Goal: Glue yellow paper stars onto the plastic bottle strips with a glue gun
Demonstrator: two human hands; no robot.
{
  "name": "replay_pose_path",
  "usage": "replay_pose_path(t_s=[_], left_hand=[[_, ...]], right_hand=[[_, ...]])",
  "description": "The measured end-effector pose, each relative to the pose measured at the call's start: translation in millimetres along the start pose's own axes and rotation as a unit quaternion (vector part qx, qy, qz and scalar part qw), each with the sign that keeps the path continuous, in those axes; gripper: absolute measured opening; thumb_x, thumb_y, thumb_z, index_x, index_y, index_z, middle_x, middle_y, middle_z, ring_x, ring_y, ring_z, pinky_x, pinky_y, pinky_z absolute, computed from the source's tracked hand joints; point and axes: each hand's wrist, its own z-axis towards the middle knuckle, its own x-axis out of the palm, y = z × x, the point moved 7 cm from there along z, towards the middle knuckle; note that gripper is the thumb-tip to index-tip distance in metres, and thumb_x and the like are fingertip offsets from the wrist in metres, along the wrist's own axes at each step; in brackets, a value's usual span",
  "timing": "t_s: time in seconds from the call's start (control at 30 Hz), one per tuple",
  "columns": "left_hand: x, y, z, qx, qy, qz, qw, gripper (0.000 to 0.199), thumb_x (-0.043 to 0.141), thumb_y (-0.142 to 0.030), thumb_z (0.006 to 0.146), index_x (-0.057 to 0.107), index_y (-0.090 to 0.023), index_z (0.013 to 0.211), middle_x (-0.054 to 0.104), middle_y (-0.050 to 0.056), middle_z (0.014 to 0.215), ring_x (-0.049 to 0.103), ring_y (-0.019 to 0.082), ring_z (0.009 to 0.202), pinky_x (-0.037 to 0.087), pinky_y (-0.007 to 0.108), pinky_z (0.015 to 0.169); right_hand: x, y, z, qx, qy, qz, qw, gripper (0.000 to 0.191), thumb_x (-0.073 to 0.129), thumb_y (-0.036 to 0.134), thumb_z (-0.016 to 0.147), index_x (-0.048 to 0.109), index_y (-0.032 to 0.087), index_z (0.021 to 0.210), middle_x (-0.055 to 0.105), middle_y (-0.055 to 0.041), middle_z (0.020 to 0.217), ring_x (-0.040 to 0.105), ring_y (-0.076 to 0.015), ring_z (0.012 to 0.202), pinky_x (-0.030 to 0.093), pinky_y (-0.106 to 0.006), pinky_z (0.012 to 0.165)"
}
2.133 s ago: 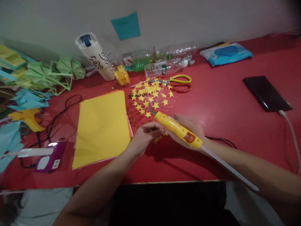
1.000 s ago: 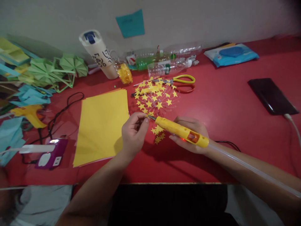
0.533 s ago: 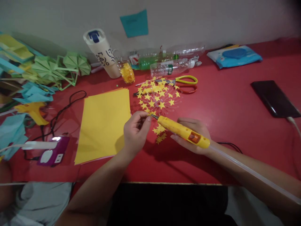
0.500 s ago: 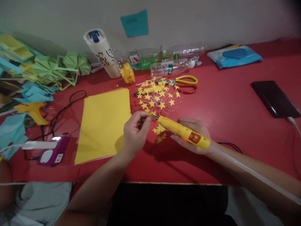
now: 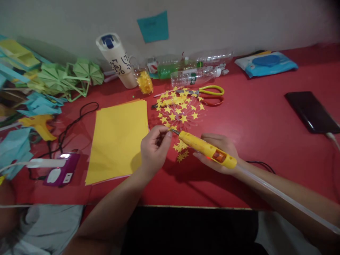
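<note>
Thumb and forefinger of my left hand [image 5: 155, 147] pinch a small yellow star [image 5: 169, 129], mostly hidden by the fingertips. My right hand [image 5: 221, 152] is wrapped round a yellow glue gun [image 5: 204, 147], whose metal nozzle touches or nearly touches that star. A clear glue stick [image 5: 287, 198] runs out of the gun's back along the right forearm. Just beyond the hands, several yellow stars sit on a clear plastic piece with splayed strips [image 5: 195, 124]. A small pile of loose stars [image 5: 182, 154] lies on the red table between the hands.
Yellow paper sheets [image 5: 117, 141] lie left of my left hand. Scissors [image 5: 212, 91], plastic bottles [image 5: 183, 77] and a tumbler [image 5: 118, 60] are at the back. A purple power strip [image 5: 61, 170] and another glue gun [image 5: 39, 125] are at left, a phone [image 5: 310, 111] at right.
</note>
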Motion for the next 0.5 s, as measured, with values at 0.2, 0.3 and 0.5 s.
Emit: replay_pose_path(t_s=[0.2, 0.3, 0.5], left_hand=[[0.1, -0.2, 0.0, -0.011, 0.002, 0.002, 1.000, 0.006, 0.058, -0.019, 0.080, 0.059, -0.020, 0.074, 0.053, -0.004, 0.058, 0.044, 0.007, 0.046, 0.039, 0.018, 0.043], [0.0, -0.8, 0.4, -0.015, 0.000, -0.001, 1.000, 0.006, 0.058, -0.020, 0.080, 0.059, -0.020, 0.074, 0.054, -0.004, 0.059, 0.045, 0.007, 0.047, 0.039, 0.019, 0.043], [0.1, 0.1, 0.2, -0.016, -0.002, 0.002, 1.000, 0.006, 0.058, -0.019, 0.080, 0.059, -0.020, 0.075, 0.055, -0.004, 0.059, 0.045, 0.007, 0.047, 0.039, 0.019, 0.044]], right_hand=[[-0.4, 1.8, 0.7, -0.007, -0.007, -0.007, 1.000, 0.037, 0.055, 0.035, 0.089, 0.036, 0.024, 0.060, 0.039, 0.0034, 0.054, 0.039, -0.0096, 0.045, 0.030, -0.026, 0.043], [-0.7, 1.2, 0.7, -0.003, -0.008, -0.006, 1.000, 0.040, 0.057, 0.039, 0.088, 0.035, 0.024, 0.059, 0.039, 0.0034, 0.053, 0.038, -0.0102, 0.044, 0.030, -0.027, 0.041], [-0.4, -0.5, 0.3, 0.001, -0.001, -0.006, 1.000, 0.039, 0.054, 0.039, 0.090, 0.035, 0.024, 0.059, 0.039, 0.0027, 0.053, 0.039, -0.0108, 0.045, 0.030, -0.028, 0.042]])
